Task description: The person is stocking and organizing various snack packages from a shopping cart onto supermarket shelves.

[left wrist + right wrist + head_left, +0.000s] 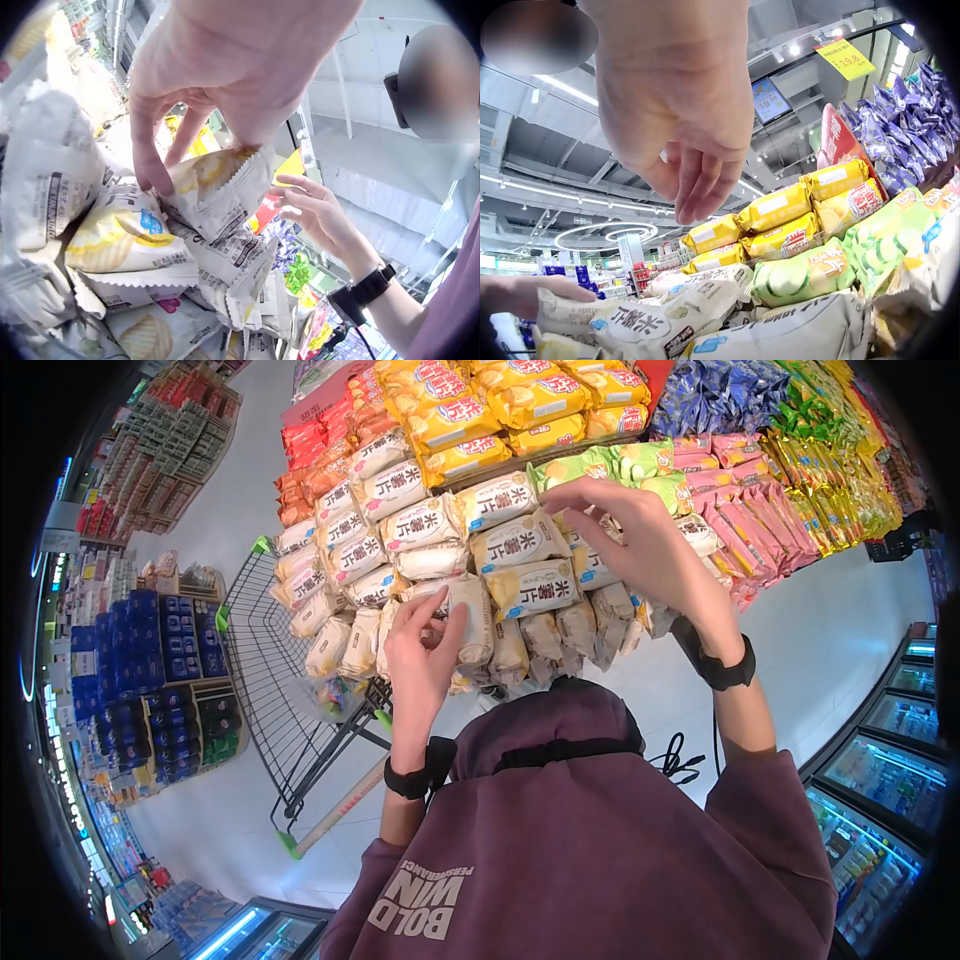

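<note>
My left hand (418, 650) is at the near edge of a stack of white chip bags (520, 540). In the left wrist view, its fingers and thumb grip one white chip bag (217, 187) at its upper end, from both sides. More white bags, with yellow trim and pictured chips, lie beneath and beside it. My right hand (640, 545) hovers over the right part of the stack, its fingers loosely bent and holding nothing. The right wrist view has this hand (682, 142) hanging above the white bags (641, 322), apart from them.
Yellow bags (540, 400) are piled behind the white ones, with green bags (640, 465) and pink bags (750, 510) to the right. A wire shopping cart (265, 650) stands at the left. Drink packs (130, 670) are stacked beyond it, and lit coolers (890, 770) line the right.
</note>
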Tool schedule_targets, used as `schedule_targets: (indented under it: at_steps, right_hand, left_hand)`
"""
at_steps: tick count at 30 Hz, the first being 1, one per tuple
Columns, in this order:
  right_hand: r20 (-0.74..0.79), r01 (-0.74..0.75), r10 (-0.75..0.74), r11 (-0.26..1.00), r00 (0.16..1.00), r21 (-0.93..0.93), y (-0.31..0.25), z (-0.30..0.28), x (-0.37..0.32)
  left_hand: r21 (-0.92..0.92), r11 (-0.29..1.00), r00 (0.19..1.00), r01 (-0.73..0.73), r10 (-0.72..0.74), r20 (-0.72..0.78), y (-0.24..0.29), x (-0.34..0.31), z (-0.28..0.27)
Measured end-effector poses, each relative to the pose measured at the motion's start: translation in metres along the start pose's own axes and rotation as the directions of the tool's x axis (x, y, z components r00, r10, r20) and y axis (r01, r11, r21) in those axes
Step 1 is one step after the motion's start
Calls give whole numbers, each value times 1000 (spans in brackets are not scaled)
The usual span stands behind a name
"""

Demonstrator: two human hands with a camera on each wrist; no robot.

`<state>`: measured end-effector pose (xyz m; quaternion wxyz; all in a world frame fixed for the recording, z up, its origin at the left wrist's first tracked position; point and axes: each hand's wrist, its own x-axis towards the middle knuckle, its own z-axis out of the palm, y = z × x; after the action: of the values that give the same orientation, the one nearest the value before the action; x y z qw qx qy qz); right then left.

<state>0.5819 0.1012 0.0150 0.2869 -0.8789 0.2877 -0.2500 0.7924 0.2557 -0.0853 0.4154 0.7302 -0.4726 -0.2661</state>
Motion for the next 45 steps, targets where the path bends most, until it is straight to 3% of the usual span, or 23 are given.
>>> schedule_targets:
  at_steps: [3, 5, 6, 9, 10, 13, 17, 20, 26, 32, 45]
  right_hand:
    - [35, 88, -88, 996, 996, -10, -2, 21, -10]
    - [161, 173, -163, 984, 973, -46, -11, 41, -17]
    - [223, 214, -196, 975, 955, -59, -16, 51, -21]
    - [271, 265, -220, 954, 937, -142, -21, 77, -31]
    - [271, 256, -208, 955, 940, -153, -21, 80, -31]
    - [255, 252, -203, 952, 945, -176, -19, 85, -30]
    - [206, 274, -238, 947, 949, -169, -17, 95, -27]
    - [197, 256, -227, 957, 954, -138, -15, 94, -26]
    - [245, 258, -209, 948, 947, -186, -17, 93, -29]
    - [282, 283, -206, 922, 937, -266, -31, 106, -46]
    - [381, 301, -148, 873, 913, -384, -35, 108, -57]
  left_hand:
    - [-78, 996, 992, 39, -48, -115, 3, 1, 1]
    - [-176, 982, 986, 62, -87, -140, -3, -3, 0]
    - [-256, 956, 985, 140, -161, -60, -4, -7, -5]
    - [-348, 936, 998, 61, -58, 17, -3, -18, -18]
    - [-357, 931, 993, 69, -30, 113, -8, -21, -23]
    - [-93, 983, 951, -161, 180, 253, 9, -29, -35]
    - [-126, 991, 977, -52, 76, 199, -12, -28, -21]
    - [-185, 981, 987, -63, 89, 136, -19, -27, -15]
    - [69, 987, 983, -144, 135, 123, -17, -27, -12]
    - [39, 969, 968, -245, 243, 63, -11, -29, -11]
    - [165, 924, 937, -345, 331, 111, -19, -33, 0]
